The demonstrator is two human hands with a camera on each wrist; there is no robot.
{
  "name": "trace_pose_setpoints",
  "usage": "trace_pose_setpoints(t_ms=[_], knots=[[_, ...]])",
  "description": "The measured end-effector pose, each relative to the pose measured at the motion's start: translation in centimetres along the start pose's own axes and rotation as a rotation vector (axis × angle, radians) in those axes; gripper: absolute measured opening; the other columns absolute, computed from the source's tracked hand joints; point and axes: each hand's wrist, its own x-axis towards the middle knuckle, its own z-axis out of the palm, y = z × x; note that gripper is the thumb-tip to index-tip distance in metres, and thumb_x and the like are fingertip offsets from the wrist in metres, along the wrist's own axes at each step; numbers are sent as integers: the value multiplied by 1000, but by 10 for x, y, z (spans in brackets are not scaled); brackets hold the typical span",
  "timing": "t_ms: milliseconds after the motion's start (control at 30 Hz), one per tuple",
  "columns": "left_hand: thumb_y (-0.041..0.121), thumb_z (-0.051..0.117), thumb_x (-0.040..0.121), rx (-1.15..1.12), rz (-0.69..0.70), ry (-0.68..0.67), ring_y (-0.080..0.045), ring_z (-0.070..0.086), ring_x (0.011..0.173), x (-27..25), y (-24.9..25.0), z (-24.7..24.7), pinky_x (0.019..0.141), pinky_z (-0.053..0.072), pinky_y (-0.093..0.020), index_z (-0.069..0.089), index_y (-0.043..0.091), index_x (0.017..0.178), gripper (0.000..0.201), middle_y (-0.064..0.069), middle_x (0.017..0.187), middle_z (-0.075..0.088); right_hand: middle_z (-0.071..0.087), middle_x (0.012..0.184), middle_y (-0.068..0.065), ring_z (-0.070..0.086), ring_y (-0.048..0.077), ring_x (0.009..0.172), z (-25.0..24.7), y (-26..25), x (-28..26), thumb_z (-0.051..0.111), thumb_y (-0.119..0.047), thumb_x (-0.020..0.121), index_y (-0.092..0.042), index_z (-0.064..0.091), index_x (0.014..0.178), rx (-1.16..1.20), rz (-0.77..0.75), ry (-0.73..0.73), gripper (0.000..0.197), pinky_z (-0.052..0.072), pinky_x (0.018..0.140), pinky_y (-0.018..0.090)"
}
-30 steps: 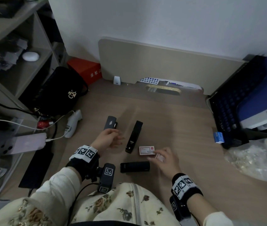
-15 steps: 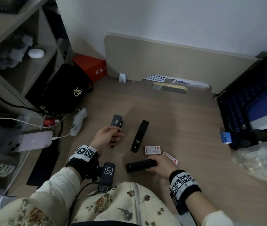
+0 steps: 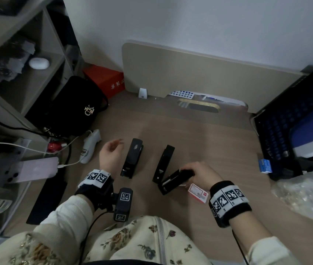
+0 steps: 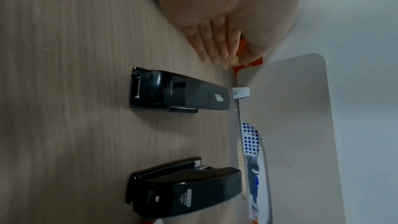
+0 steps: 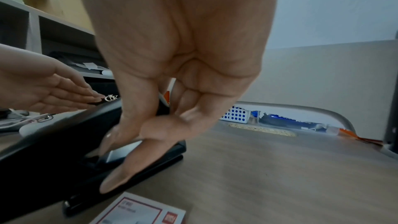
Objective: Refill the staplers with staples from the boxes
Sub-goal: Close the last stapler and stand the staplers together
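Three black staplers are on the wooden desk. The left stapler [image 3: 132, 158] [image 4: 178, 91] and the middle stapler [image 3: 163, 163] [image 4: 183, 188] lie flat, pointing away from me. My left hand [image 3: 116, 145] [image 4: 213, 54] hovers just left of the left stapler, fingers straight, holding nothing. My right hand [image 3: 187, 172] [image 5: 112, 161] grips the far end of the near stapler [image 3: 173, 181] [image 5: 53, 156], which lies at a slant; a bright metal strip shows between its top and base. A red and white staple box [image 3: 198, 193] [image 5: 142, 210] lies beside my right wrist.
A small blue box [image 3: 265, 165] sits by a dark crate [image 3: 278, 131] at the right, with a clear plastic bag [image 3: 305, 197] in front. A black handbag [image 3: 75, 109], cables, a pink phone [image 3: 35, 169] and shelves crowd the left. A beige board [image 3: 190, 73] leans on the back wall.
My left hand let go of the left stapler and drew off to its left. My right hand left the staple box, took the near stapler and swung it to a slant.
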Motion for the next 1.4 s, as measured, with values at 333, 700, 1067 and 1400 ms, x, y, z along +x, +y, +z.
trace_pose_setpoints(t_ms=[333,700,1067,1400], knots=[[28,73,84,337,-139,-283,-17,57,107,2,-10,12,90,45,-29,49,20,139,60,1,126,59,66,103,0,59,13,90,-28,-8,28,47,16,78,-23,69,107,-43,-46,50,53,41,75,20],[13,75,76,661,-83,-292,-28,58,115,14,-16,18,93,50,-39,43,23,144,75,-8,129,60,70,103,8,64,25,96,-8,-15,59,43,11,79,-16,71,98,-35,-37,67,43,49,82,29],[9,79,69,607,-21,-418,-21,61,113,5,-23,47,97,50,-38,55,16,132,68,-2,123,65,70,103,7,63,26,97,4,-13,69,42,7,80,-19,69,100,-26,-20,56,42,50,81,32],[5,78,68,519,-42,-468,-18,63,109,6,-28,60,96,52,-38,54,17,133,70,-3,124,65,69,97,9,63,29,92,-7,7,69,44,5,80,-18,68,99,-64,150,67,38,45,70,29]])
